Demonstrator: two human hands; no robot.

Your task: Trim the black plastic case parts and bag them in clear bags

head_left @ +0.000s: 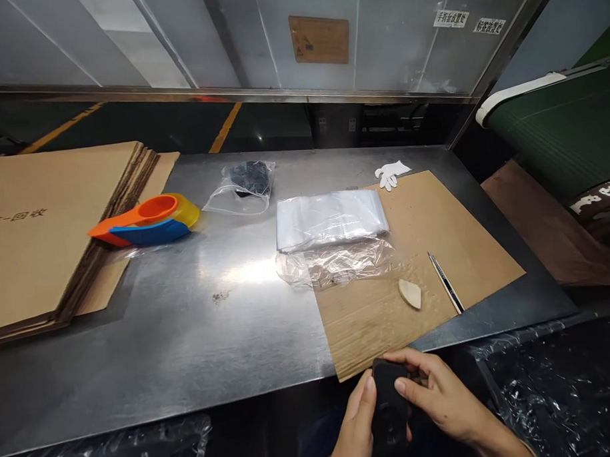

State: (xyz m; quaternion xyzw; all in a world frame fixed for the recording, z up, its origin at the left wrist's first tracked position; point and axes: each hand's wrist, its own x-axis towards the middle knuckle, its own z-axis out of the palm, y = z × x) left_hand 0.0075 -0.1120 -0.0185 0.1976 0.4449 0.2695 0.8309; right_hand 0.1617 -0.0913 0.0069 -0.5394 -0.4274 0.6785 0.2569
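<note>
A: Item one?
B: Black object [388, 402], matte, rounded, held just off the desk's [213, 325] near edge, below the cardboard sheet's [436, 250] near corner. Left hand [354, 423] clasps its side; right hand [443, 397] is closed over its top.
A: Hazard?
B: A slip, I'd judge: it hangs over the gap, with no brushed steel beneath.
A: Others?
B: Glossy stack of clear bags [329, 217] and crumpled film [336, 264], mid-desk. Slim tool [446, 283] and pale wedge [410, 293] on the corrugated sheet. Orange-blue tape dispenser [147, 220] towards the left edge.

Below the steel table's [188, 312] near edge, the left hand [354, 427] and right hand [443, 397] are showing bare and short-nailed.
</note>
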